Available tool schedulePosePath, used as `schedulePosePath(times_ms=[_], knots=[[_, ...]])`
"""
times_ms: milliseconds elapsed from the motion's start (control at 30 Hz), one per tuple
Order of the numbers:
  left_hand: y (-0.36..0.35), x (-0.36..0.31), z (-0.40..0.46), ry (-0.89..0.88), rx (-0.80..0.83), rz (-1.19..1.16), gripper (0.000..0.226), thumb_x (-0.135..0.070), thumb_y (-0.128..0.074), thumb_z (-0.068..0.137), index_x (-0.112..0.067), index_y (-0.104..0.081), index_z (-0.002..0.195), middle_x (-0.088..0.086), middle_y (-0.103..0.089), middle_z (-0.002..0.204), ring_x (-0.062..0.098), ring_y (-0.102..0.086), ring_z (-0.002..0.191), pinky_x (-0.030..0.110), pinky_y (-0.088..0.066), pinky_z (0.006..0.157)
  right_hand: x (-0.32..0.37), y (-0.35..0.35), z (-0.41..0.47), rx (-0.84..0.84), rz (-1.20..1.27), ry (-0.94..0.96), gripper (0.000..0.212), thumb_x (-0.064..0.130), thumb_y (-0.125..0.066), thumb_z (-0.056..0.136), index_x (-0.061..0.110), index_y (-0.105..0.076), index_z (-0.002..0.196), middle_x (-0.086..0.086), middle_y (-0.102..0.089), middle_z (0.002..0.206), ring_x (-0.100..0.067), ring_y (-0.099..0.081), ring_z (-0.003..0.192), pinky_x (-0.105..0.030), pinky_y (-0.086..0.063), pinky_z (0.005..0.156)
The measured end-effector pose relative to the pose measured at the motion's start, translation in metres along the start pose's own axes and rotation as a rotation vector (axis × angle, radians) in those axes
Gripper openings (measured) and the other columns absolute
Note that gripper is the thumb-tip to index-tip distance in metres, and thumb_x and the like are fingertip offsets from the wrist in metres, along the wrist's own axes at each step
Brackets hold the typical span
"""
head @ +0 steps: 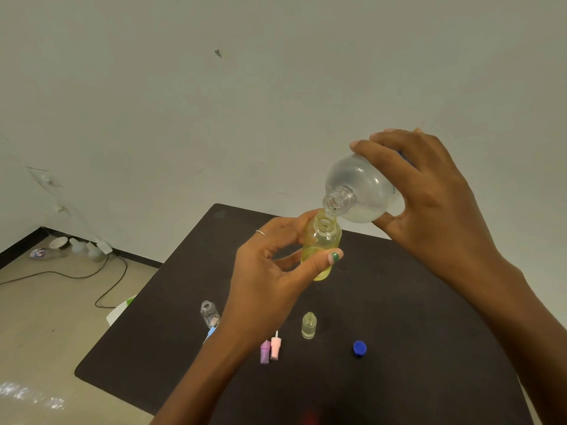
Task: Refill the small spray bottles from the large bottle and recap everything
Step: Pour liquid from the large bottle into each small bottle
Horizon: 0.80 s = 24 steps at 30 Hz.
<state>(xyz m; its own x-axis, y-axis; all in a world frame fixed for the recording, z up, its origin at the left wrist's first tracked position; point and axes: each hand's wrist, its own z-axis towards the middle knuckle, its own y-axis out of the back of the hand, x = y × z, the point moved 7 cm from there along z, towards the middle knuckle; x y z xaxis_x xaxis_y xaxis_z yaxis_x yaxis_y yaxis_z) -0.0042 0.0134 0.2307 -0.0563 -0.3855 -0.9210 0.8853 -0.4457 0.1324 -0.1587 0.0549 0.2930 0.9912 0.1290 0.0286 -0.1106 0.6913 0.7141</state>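
My left hand (270,265) grips a small yellow-tinted bottle (322,243), uncapped, held upright above the dark table (399,302). My right hand (429,204) holds the large clear bottle (359,188) tipped down, its open neck touching the small bottle's mouth. On the table stand a small clear bottle (210,312) and a small pale bottle (309,325), both uncapped. A purple spray cap (265,351) and a pink spray cap (275,347) lie side by side. A blue screw cap (359,348) lies to the right. A light blue cap (211,332) is partly hidden by my left forearm.
The table's left and far edges drop to a beige floor (46,317). A black cable (101,280) runs across the floor. Several containers (76,245) sit by the wall corner. A white and green object (121,309) pokes out beside the table's left edge.
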Motion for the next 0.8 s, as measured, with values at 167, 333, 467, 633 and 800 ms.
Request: schedulePosePath(times_ms=[167, 333, 467, 633, 800], knots=[[0.0006, 0.0007, -0.0002, 0.002, -0.002, 0.005, 0.033, -0.023, -0.07, 0.072, -0.019, -0.069, 0.105, -0.01, -0.067, 0.102, 0.005, -0.062, 0.102, 0.016, -0.053, 0.083, 0.0005, 0.0006, 0.0, -0.003, -0.003, 0.003, 0.064, 0.01, -0.081, 0.07, 0.012, -0.054, 0.128, -0.014, -0.054, 0.124, -0.033, -0.047, 0.116, -0.039, -0.036, 0.102], [-0.0004, -0.0003, 0.0004, -0.005, -0.002, 0.018, 0.033, -0.023, -0.07, 0.073, -0.018, -0.068, 0.105, -0.009, -0.067, 0.102, 0.004, -0.062, 0.102, 0.015, -0.053, 0.082, 0.0, 0.0007, 0.0003, 0.003, -0.007, 0.002, 0.064, 0.011, -0.08, 0.071, 0.013, -0.054, 0.129, -0.013, -0.054, 0.125, -0.032, -0.046, 0.117, -0.039, -0.035, 0.103], [-0.0008, -0.0016, 0.0011, -0.012, -0.002, 0.014, 0.034, -0.022, -0.07, 0.072, -0.017, -0.068, 0.105, -0.01, -0.067, 0.102, 0.002, -0.062, 0.102, 0.012, -0.052, 0.08, -0.0006, 0.0019, 0.001, -0.003, -0.005, 0.008, 0.063, 0.01, -0.08, 0.071, 0.013, -0.053, 0.129, -0.014, -0.054, 0.125, -0.029, -0.044, 0.117, -0.039, -0.032, 0.106], [-0.0011, -0.0006, 0.0014, -0.01, 0.001, 0.004, 0.035, -0.021, -0.07, 0.073, -0.014, -0.069, 0.107, -0.009, -0.067, 0.103, 0.004, -0.062, 0.102, 0.014, -0.053, 0.08, -0.0006, 0.0022, 0.0014, -0.002, -0.007, 0.01, 0.064, 0.009, -0.08, 0.071, 0.013, -0.053, 0.129, -0.014, -0.054, 0.124, -0.033, -0.047, 0.116, -0.04, -0.035, 0.103], [-0.0013, -0.001, 0.0015, -0.01, -0.001, -0.001, 0.034, -0.023, -0.07, 0.072, -0.019, -0.068, 0.105, -0.01, -0.067, 0.103, 0.003, -0.062, 0.102, 0.011, -0.051, 0.078, -0.0005, 0.0016, 0.0017, 0.0, -0.01, 0.011, 0.064, 0.009, -0.08, 0.07, 0.012, -0.054, 0.129, -0.014, -0.054, 0.125, -0.029, -0.043, 0.117, -0.04, -0.033, 0.105]])
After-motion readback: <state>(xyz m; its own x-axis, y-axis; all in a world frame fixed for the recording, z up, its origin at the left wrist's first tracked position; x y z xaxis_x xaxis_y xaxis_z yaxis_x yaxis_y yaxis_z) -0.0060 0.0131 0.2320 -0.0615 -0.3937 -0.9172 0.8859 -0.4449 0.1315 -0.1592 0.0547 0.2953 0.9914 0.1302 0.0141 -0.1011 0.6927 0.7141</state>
